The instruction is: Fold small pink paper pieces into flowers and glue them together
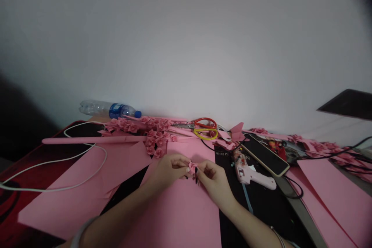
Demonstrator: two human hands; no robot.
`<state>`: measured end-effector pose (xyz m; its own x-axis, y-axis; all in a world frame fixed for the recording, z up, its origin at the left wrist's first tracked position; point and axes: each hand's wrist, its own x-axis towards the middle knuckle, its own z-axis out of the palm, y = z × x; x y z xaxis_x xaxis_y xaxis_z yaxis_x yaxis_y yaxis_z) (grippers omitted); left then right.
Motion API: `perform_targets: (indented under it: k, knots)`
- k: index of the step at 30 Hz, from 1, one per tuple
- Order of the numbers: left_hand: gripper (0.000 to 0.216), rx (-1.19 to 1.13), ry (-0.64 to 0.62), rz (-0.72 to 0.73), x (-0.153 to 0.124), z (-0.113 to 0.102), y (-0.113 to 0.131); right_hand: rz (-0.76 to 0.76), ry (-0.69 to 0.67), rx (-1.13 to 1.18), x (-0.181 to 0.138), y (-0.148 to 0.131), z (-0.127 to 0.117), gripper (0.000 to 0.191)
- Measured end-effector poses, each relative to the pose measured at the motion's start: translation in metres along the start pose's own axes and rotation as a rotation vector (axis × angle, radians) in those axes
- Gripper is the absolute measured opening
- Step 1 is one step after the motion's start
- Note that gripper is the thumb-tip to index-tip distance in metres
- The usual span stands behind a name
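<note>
Between my two hands is a small pink paper rose (192, 168), held above a large pink paper sheet (180, 209). My left hand (171, 168) pinches the rose from the left side, thumb and fingers closed on it. From the right, my right hand (213, 180) grips its other edge with thumb and fingertips. Dark nail polish shows on some fingertips. Part of the rose is hidden behind the fingers. Beyond the hands lies a cluster of finished-looking pink paper roses (155, 141) beside a long pink paper stick (95, 140).
Scissors (205, 134) with red and yellow handles lie near the wall. At right are a glue gun (255, 176), a phone (266, 155) and more pink sheets (334, 193). A plastic bottle (95, 107) lies at the back left, and a white cable (52, 162) loops across the left.
</note>
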<state>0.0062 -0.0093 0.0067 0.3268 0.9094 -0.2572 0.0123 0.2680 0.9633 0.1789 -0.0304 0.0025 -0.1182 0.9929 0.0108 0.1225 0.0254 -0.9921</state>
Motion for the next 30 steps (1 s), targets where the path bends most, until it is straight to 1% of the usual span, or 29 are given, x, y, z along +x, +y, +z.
perform_targets:
  k: [2,4,8,10,15,19,22,30]
  knots:
    - [0.026,-0.044,-0.04,-0.037,0.001,-0.002,0.001,0.006,0.006,0.017,0.002,0.0,-0.001,0.028]
    - [0.029,-0.068,-0.047,-0.067,0.002,-0.003,0.003,0.033,0.0,0.018,0.003,0.0,-0.003,0.029]
    - [0.031,-0.033,-0.045,-0.046,0.002,-0.003,0.005,0.077,-0.034,-0.022,0.004,0.001,-0.003,0.031]
    - [0.035,-0.034,-0.069,-0.063,0.003,-0.003,0.003,0.079,-0.033,-0.045,0.004,0.001,-0.003,0.029]
    - [0.045,-0.137,-0.098,-0.155,0.006,-0.008,-0.004,0.065,-0.032,-0.035,0.002,0.001,-0.002,0.025]
    - [0.046,-0.194,-0.138,-0.182,0.008,-0.012,-0.007,0.031,-0.034,-0.056,0.001,0.001,-0.002,0.023]
    - [0.047,-0.172,-0.165,-0.169,0.007,-0.013,-0.007,0.026,-0.022,-0.096,0.002,0.001,-0.002,0.02]
    - [0.042,-0.038,-0.12,-0.144,0.004,-0.009,-0.005,0.021,-0.028,-0.2,0.002,0.007,-0.001,0.025]
